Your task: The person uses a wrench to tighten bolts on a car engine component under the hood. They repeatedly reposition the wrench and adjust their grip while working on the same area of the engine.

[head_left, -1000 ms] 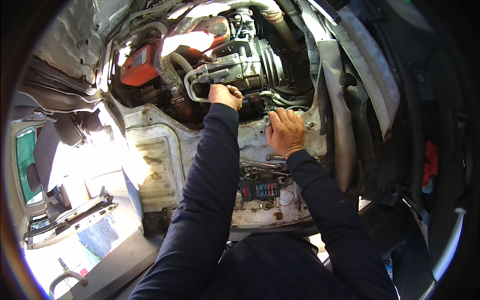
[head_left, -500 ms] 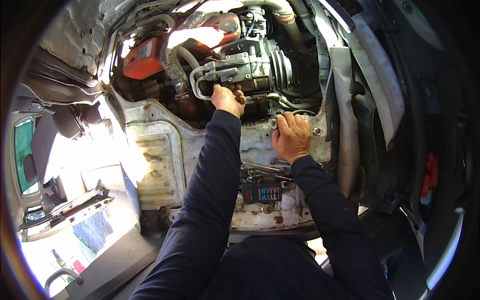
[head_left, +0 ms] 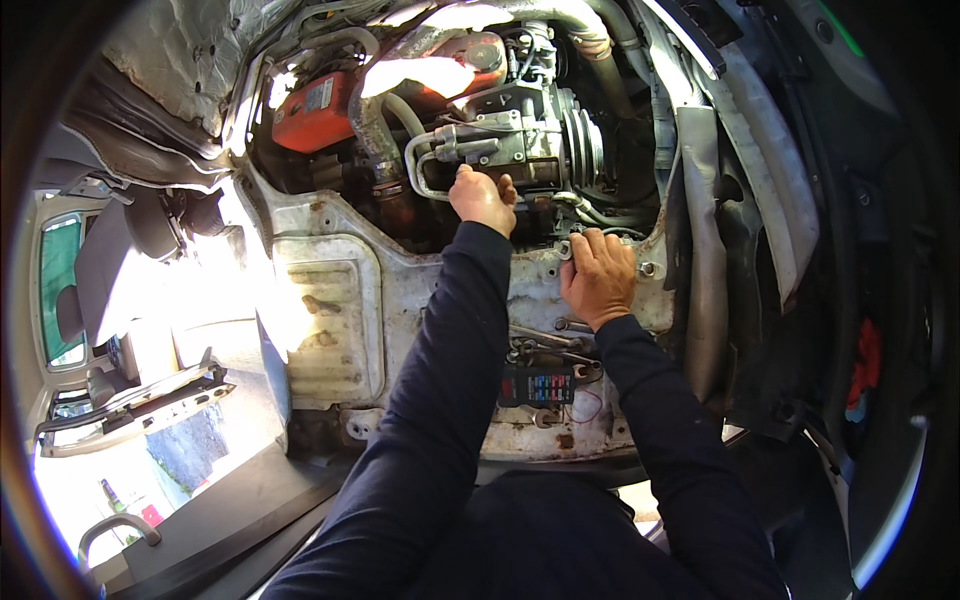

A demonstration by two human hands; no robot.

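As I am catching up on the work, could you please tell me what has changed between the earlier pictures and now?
The view has shifted, putting the engine further right in the picture. The left hand looks slightly more spread between thumb and fingers; any hold is hidden. No grasp or release shows. The right hand stays at the edge of the pale panel; the wrenches and dark case lie as before.

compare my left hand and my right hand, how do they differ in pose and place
The left hand reaches farther in, close to the metal unit with the pulley, while the right hand is at the far edge of the pale metal panel. The left hand's fingers are curled, while the right hand's fingers extend forward over that edge. Both are bare, with dark sleeves behind them.
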